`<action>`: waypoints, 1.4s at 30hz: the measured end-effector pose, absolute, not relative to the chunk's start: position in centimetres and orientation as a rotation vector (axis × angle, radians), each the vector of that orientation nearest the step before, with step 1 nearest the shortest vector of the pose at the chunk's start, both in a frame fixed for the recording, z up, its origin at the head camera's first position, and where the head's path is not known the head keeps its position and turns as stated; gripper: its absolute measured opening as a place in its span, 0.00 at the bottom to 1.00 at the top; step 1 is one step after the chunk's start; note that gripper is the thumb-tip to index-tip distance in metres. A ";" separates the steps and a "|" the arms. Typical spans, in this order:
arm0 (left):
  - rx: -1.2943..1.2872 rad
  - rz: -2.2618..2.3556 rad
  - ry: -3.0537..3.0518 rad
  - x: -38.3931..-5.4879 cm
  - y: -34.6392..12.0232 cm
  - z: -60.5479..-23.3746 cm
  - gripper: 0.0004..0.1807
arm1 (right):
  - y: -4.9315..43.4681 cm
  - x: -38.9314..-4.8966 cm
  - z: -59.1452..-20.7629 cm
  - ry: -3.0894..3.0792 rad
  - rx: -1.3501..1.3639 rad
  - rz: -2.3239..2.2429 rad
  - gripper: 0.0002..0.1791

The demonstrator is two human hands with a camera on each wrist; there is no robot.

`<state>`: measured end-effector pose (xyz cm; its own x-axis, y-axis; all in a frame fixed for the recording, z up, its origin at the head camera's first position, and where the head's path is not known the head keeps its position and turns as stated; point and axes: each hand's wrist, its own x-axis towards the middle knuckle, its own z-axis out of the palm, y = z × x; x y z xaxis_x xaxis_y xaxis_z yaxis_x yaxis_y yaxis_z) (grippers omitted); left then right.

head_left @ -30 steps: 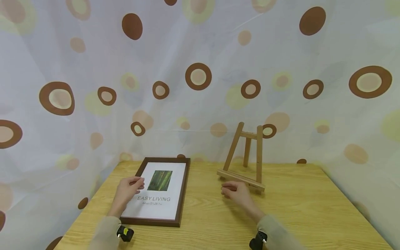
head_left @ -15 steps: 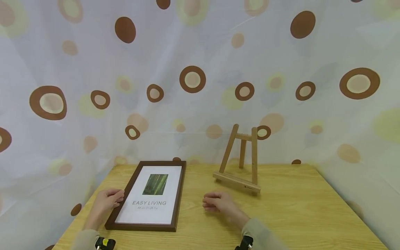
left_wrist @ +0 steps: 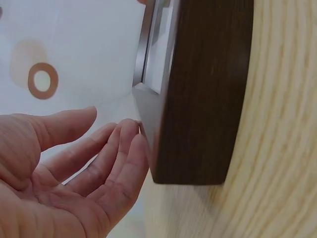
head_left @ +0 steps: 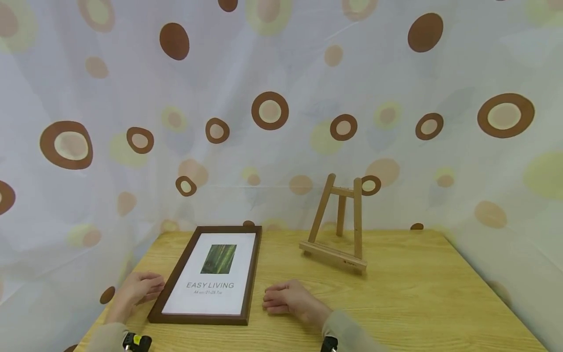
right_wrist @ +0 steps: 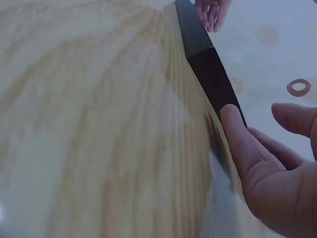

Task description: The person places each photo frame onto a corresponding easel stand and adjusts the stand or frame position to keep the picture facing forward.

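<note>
A dark brown picture frame (head_left: 251, 274) lies flat on the table, its white sheet printed with a green picture and "EASY LIVING". My left hand (head_left: 137, 292) is at its left edge, fingertips right at the frame's side in the left wrist view, with thumb and fingers apart. On the other side, my right hand (head_left: 292, 299) hovers low over the table, a short gap from the right edge in the head view. Its thumb is spread away from relaxed fingers, and it holds nothing. A small wooden easel (head_left: 358, 220) stands behind and to the right of the right hand.
The light wood-grain table (head_left: 418, 293) reaches back to a white curtain (head_left: 281, 58) with brown and yellow circles, which also hangs along both sides. Each wrist wears a small black camera, such as the left one (head_left: 137, 342).
The left hand has moved left and down from above the frame to its left edge. My right hand has come left and lower, from near the easel toward the frame's right edge.
</note>
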<state>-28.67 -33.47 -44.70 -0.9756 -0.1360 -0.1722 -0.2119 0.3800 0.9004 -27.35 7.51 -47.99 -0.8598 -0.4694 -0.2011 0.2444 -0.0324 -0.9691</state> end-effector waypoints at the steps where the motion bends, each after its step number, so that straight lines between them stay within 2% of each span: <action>1: -0.329 1.702 2.523 -28.7 -33.7 -44.7 0.24 | 7.2 -27.2 -48.1 1.756 -0.233 -1.936 0.23; 9: -0.377 1.731 2.414 -28.8 -34.7 -45.4 0.18 | 5.3 -26.9 -48.8 1.737 -0.235 -1.926 0.23; 16: -0.258 1.672 2.389 -28.9 -35.3 -45.5 0.15 | 4.4 -26.9 -48.6 1.723 -0.193 -1.952 0.21; 20: -0.169 1.611 2.390 -29.0 -35.7 -45.4 0.18 | 4.1 -26.9 -48.5 1.725 -0.176 -1.950 0.21; 32: -0.134 1.673 2.286 -28.3 -36.1 -45.9 0.26 | 4.2 -26.1 -48.5 1.709 -0.162 -2.053 0.25; 38: 0.095 1.697 2.121 -28.0 -36.6 -46.0 0.33 | 3.8 -25.7 -48.8 1.701 -0.117 -2.134 0.23; 42: 0.172 1.694 2.044 -28.0 -37.0 -46.3 0.34 | 3.4 -25.6 -48.7 1.670 -0.087 -2.164 0.27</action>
